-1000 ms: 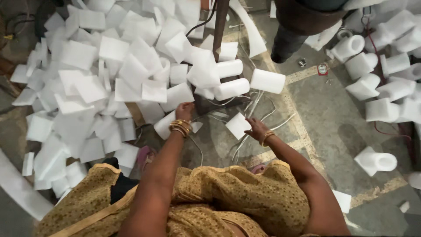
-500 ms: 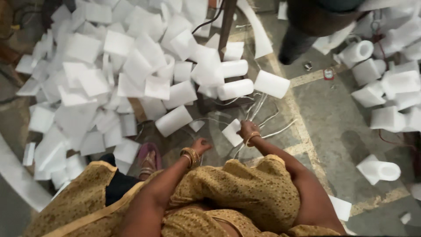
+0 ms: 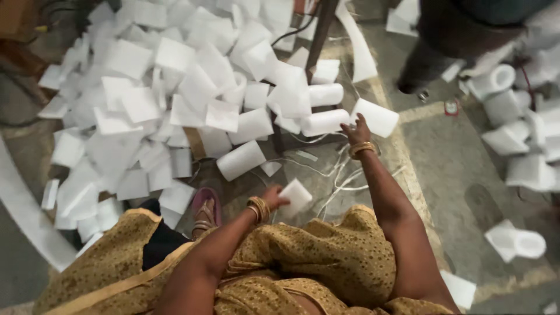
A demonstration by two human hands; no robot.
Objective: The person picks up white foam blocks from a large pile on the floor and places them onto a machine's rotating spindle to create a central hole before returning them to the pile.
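While the left hand (image 3: 273, 196) holds a foam sheet (image 3: 296, 196), the right hand (image 3: 356, 132) touches a foam roll (image 3: 376, 116).

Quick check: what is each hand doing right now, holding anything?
Left hand: closed on a small white foam piece.
Right hand: open, fingers reaching to a white foam roll, no grip visible.

1. The light is dim and flat, perhaps indoor overhead light; no source shows.
2. The heap of white foam sheets (image 3: 175, 99) at the far left is the brightest area, nearly blown out, with little surface detail.
3. The floor (image 3: 461, 175) is grey and murky, and its shadows are soft.
4. The far right corner and edges smear with blur, and straight lines bow outward like wide-lens distortion.
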